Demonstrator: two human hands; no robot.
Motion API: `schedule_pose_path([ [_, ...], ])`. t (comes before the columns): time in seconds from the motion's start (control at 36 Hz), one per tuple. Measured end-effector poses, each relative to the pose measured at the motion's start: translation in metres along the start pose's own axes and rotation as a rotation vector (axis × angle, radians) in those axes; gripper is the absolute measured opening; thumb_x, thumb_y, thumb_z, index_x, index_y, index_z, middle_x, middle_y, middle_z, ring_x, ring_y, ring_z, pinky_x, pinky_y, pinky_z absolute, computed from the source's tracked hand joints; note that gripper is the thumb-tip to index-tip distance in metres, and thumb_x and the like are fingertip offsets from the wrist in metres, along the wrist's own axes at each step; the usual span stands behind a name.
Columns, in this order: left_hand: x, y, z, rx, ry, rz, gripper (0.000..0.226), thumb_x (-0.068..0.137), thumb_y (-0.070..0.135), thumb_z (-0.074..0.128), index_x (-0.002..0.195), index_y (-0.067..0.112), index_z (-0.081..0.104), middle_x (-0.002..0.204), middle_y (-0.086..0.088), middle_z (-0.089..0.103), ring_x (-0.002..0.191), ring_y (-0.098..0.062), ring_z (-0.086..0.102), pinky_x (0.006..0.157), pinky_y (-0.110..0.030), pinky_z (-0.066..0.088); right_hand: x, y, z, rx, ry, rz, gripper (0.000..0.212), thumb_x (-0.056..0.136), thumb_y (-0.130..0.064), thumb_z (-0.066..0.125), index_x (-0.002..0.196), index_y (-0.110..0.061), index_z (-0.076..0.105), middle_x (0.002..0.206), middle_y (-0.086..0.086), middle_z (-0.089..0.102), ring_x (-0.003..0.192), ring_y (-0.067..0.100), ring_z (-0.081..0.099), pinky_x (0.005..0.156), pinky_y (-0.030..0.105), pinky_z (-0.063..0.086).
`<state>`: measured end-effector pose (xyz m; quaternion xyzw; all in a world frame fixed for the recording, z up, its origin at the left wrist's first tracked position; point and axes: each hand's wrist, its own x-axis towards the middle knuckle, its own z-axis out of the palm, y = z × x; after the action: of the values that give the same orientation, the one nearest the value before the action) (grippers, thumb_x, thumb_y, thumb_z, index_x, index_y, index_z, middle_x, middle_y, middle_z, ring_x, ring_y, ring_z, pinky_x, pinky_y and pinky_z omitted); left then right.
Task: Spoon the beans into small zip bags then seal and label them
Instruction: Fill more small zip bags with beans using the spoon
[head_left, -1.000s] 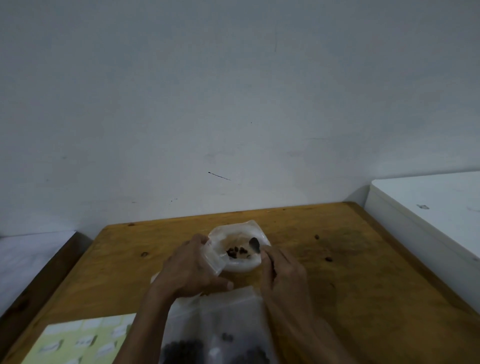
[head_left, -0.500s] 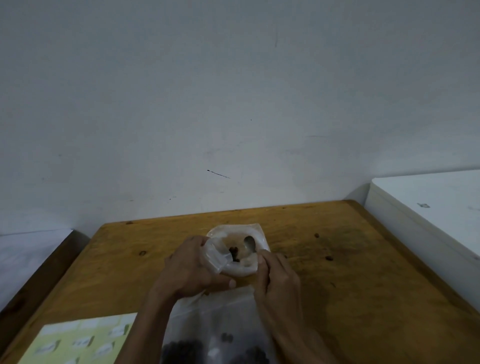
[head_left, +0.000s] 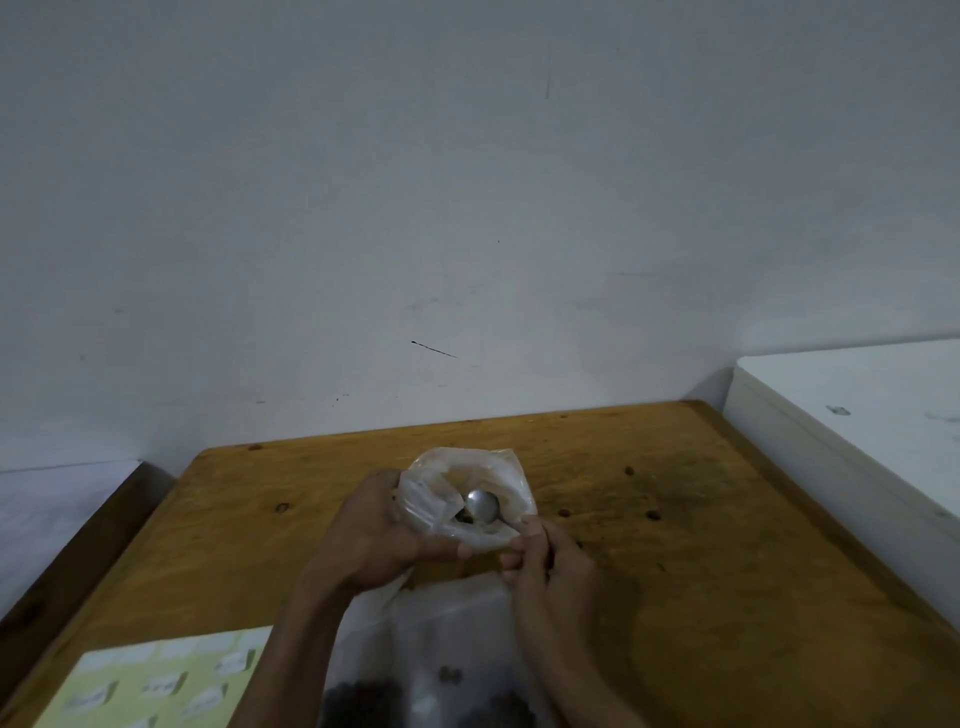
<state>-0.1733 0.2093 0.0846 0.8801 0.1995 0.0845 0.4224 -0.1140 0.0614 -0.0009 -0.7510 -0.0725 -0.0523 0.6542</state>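
Observation:
My left hand (head_left: 374, 535) grips the left side of a small clear zip bag (head_left: 498, 467) and holds its mouth wide. My right hand (head_left: 550, 566) holds a metal spoon (head_left: 483, 505) by the handle. The spoon's bowl sits inside the bag's mouth. A few dark beans (head_left: 462, 517) show under the bowl at the bag's bottom. A large clear bag of dark beans (head_left: 441, 675) lies on the table below my wrists, partly hidden by my forearms.
The wooden table (head_left: 675, 571) stands against a white wall. A yellow-green sheet of labels (head_left: 156, 686) lies at the near left. A white box-like surface (head_left: 857, 415) borders the table's right edge.
The spoon's bowl has dipped deeper into the small bag and now covers most of the beans. Both hands have shifted slightly nearer to me.

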Motion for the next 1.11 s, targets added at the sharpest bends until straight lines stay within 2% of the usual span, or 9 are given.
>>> schedule_pose_path([
  [0.06,0.002,0.002,0.000,-0.030,0.000,0.012,0.050,0.060,0.021,0.095,0.082,0.035,0.052,0.077,0.010,0.066,0.070,-0.003,0.063,0.061,-0.021,0.056,0.002,-0.003,0.000,0.107,0.020,0.095,0.031,0.103,-0.015,0.052,0.079,-0.024,0.070,0.065,0.001,0.070,0.059,0.012,0.067,0.057,0.030,0.058],
  [0.14,0.006,0.003,-0.001,-0.070,0.001,0.016,0.051,0.058,0.024,0.095,0.088,0.033,0.055,0.081,0.009,0.069,0.073,-0.003,0.065,0.059,-0.022,0.056,0.004,-0.007,-0.001,0.195,0.035,0.191,0.030,0.102,-0.013,0.050,0.081,-0.023,0.069,0.070,0.004,0.072,0.066,0.018,0.071,0.056,0.026,0.056],
  [0.25,0.012,-0.006,-0.005,-0.103,0.002,-0.003,0.090,0.047,0.041,0.097,0.122,0.028,0.050,0.111,0.008,0.062,0.097,-0.010,0.062,0.075,-0.029,0.056,0.008,-0.005,-0.001,0.236,0.032,0.287,0.028,0.102,-0.014,0.051,0.086,-0.022,0.072,0.070,0.003,0.074,0.066,0.017,0.072,0.059,0.028,0.059],
  [0.42,0.009,-0.010,-0.006,-0.116,-0.025,0.010,0.096,0.042,0.045,0.098,0.124,0.029,0.050,0.112,0.006,0.065,0.098,-0.012,0.065,0.073,-0.027,0.057,0.010,-0.006,0.002,0.351,-0.001,0.398,0.025,0.100,-0.014,0.056,0.083,-0.016,0.073,0.070,0.010,0.074,0.069,0.023,0.071,0.065,0.035,0.060],
  [0.53,0.011,-0.011,-0.008,-0.114,-0.030,0.027,0.107,0.035,0.055,0.098,0.129,0.028,0.053,0.115,0.006,0.067,0.101,-0.014,0.067,0.082,-0.038,0.061,0.011,-0.007,0.000,0.415,-0.009,0.455,0.022,0.100,-0.014,0.056,0.087,-0.013,0.073,0.071,0.012,0.075,0.069,0.024,0.071,0.064,0.034,0.058],
  [0.72,0.014,-0.009,-0.007,-0.073,-0.081,0.091,0.099,0.043,0.043,0.100,0.129,0.029,0.053,0.119,0.007,0.064,0.105,-0.014,0.065,0.080,-0.032,0.061,0.016,-0.015,-0.005,0.477,-0.031,0.545,0.018,0.101,-0.012,0.055,0.094,-0.010,0.071,0.074,0.013,0.074,0.064,0.019,0.069,0.052,0.023,0.052],
  [0.81,0.014,-0.009,-0.009,-0.066,-0.092,0.115,0.091,0.047,0.036,0.099,0.124,0.032,0.052,0.119,0.010,0.062,0.104,-0.011,0.063,0.076,-0.025,0.058,0.017,-0.016,-0.007,0.501,-0.058,0.552,0.016,0.100,-0.012,0.056,0.096,-0.010,0.071,0.075,0.012,0.074,0.065,0.019,0.068,0.058,0.026,0.056],
  [0.92,0.017,-0.018,-0.013,-0.027,-0.126,0.104,0.102,0.039,0.050,0.097,0.128,0.031,0.054,0.121,0.009,0.064,0.106,-0.012,0.064,0.083,-0.031,0.059,0.017,-0.015,-0.009,0.553,-0.078,0.571,0.014,0.100,-0.011,0.056,0.097,-0.008,0.070,0.070,0.009,0.073,0.066,0.019,0.069,0.062,0.028,0.058],
  [1.11,0.016,-0.035,-0.019,0.004,-0.139,0.024,0.104,0.039,0.051,0.098,0.130,0.033,0.051,0.121,0.007,0.061,0.108,-0.012,0.062,0.086,-0.036,0.059,0.020,-0.018,-0.013,0.607,-0.105,0.589,0.014,0.101,-0.008,0.054,0.103,-0.004,0.068,0.067,0.010,0.072,0.063,0.017,0.068,0.066,0.031,0.055],
])
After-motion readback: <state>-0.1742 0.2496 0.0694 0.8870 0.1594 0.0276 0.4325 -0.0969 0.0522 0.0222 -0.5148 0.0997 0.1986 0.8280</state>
